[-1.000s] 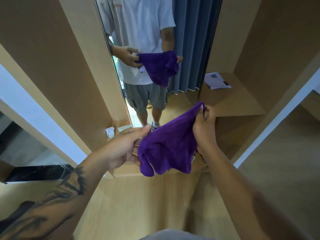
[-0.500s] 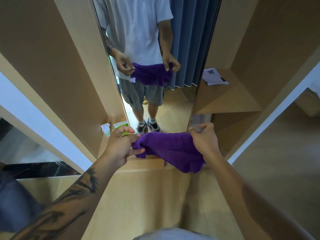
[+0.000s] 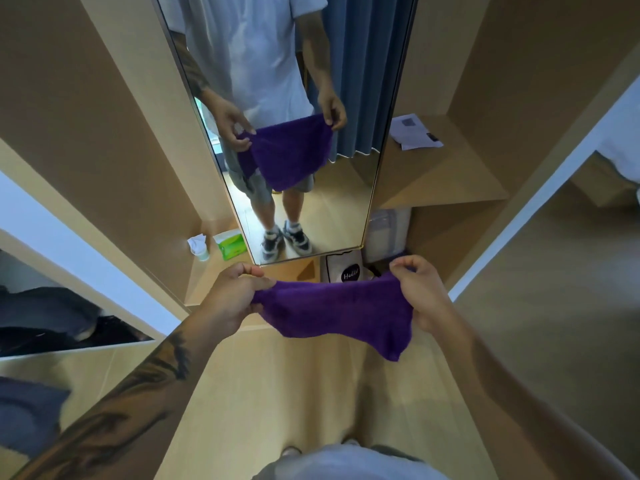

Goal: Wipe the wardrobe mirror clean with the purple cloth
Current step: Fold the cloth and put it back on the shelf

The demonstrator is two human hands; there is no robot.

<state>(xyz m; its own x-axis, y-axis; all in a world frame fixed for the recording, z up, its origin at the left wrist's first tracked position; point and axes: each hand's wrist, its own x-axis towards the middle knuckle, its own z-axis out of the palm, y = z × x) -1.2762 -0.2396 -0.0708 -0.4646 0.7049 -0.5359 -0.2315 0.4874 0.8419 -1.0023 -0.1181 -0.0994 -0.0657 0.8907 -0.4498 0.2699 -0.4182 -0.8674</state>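
1. In front of the wardrobe mirror (image 3: pixel 277 98), at my 12 o'clock, I hold the purple cloth (image 3: pixel 339 313) stretched between both hands, well apart from the glass.
2. My left hand (image 3: pixel 232 299) pinches its 9 o'clock corner, fingers curled.
3. My right hand (image 3: pixel 420 292) pinches the 3 o'clock edge.
4. A green tissue pack (image 3: pixel 230 244) and a white cup (image 3: pixel 199 247) sit on the shelf at 11 o'clock.
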